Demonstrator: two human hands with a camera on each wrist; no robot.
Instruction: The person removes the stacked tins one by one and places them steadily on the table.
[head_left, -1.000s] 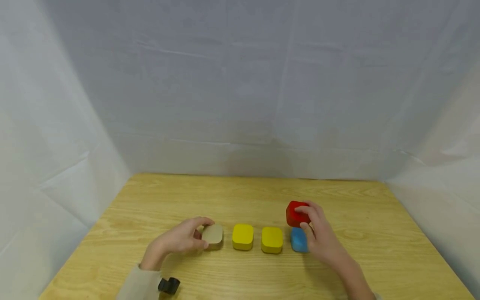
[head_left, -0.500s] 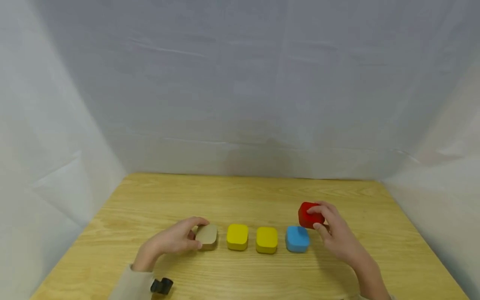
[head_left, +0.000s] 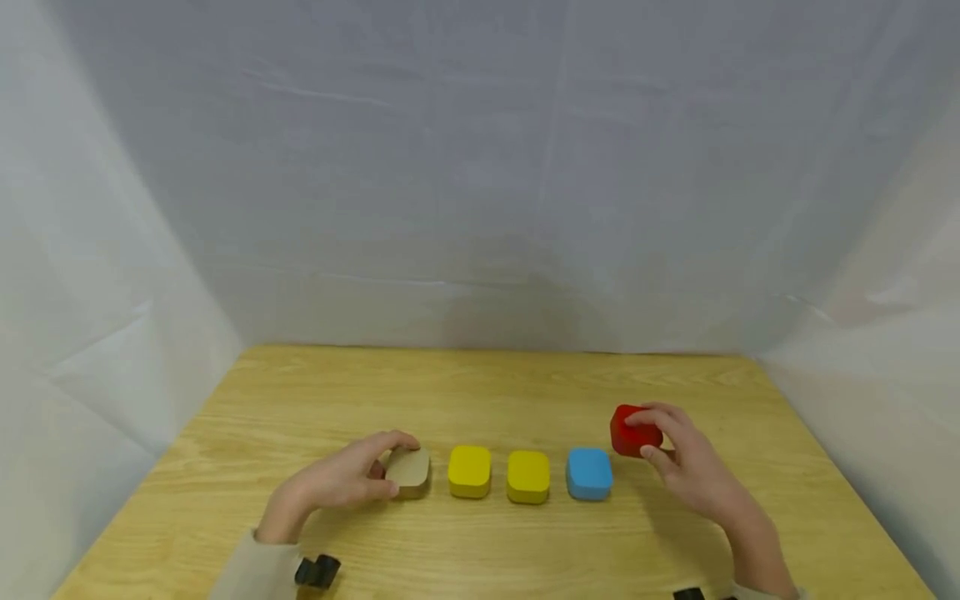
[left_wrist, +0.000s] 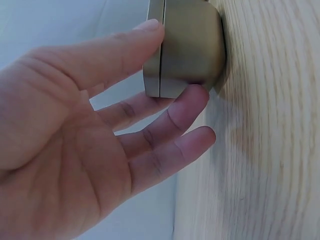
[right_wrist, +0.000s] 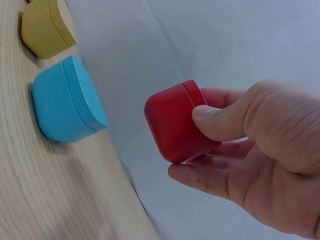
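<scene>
Wood table (head_left: 480, 383) | L hand (head_left: 337, 482) fingers pinch tan box (head_left: 409, 471) | R hand (head_left: 686, 462) grips red box (head_left: 628, 432) aloft

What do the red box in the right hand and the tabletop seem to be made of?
The red box looks like moulded plastic or a soft-touch coating: matte, even colour, rounded corners, and a thin seam like a lid line. The right hand holds it clear of the table. The tabletop looks like light wood or wood-look laminate, with visible grain lines and a smooth finish; which one cannot be told.
</scene>
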